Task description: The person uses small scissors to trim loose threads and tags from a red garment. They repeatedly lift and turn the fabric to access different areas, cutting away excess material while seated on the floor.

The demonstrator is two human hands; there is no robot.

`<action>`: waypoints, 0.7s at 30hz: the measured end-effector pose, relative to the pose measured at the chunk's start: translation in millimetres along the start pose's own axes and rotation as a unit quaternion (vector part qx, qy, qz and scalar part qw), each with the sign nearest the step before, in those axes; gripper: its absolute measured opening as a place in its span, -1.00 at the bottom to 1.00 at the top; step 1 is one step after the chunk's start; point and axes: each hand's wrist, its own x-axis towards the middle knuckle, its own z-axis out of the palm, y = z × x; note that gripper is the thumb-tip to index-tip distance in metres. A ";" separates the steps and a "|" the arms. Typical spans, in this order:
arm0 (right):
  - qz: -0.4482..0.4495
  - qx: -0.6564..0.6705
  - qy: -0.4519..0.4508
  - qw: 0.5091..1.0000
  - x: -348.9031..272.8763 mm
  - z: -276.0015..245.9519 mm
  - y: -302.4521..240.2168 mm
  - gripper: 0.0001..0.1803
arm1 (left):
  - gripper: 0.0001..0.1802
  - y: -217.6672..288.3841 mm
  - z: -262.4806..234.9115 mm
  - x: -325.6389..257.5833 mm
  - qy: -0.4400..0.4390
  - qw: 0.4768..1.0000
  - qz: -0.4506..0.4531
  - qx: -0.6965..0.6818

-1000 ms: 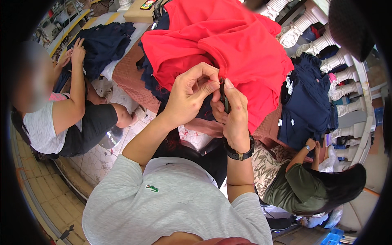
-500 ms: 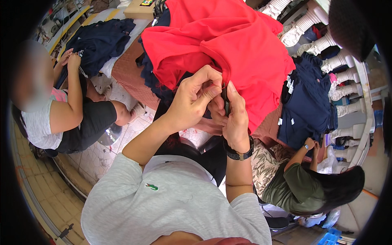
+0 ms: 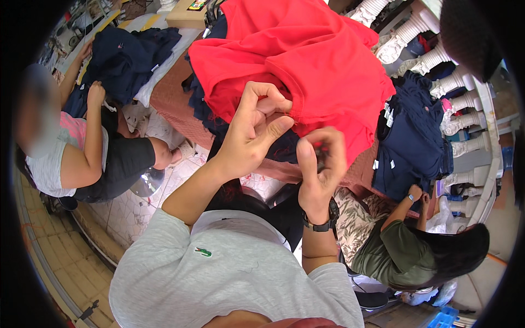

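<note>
A bright red knit garment [image 3: 328, 71] lies heaped in front of me, with loose red threads along its edge. My left hand [image 3: 249, 134] is at its near hem, thumb and fingers closed on the edge of the cloth. Just right of it, apart from the hem, my right hand [image 3: 324, 169] is curled and blurred by motion. Something dark shows between its fingers, too smeared to name. Under the red garment there is dark navy cloth [image 3: 199, 109].
Brown cloth [image 3: 178, 101] covers the work surface. A navy garment pile [image 3: 407, 136] lies at right, beside white balusters [image 3: 407, 35]. A co-worker [image 3: 87, 147] at left handles navy garments [image 3: 123, 60]; another person [image 3: 404, 246] sits at right. A box [image 3: 186, 15] stands at the back.
My right hand has drawn away from the hem, down and to the right, and its fingers have lifted. My left hand stays near the hem. The left co-worker has spread the navy garment.
</note>
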 end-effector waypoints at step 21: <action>-0.155 -0.180 0.025 0.971 7.0 3.6 -5.2 -0.77 | -0.85 -0.8 9.7 1.3 0.014 0.963 0.150 0.226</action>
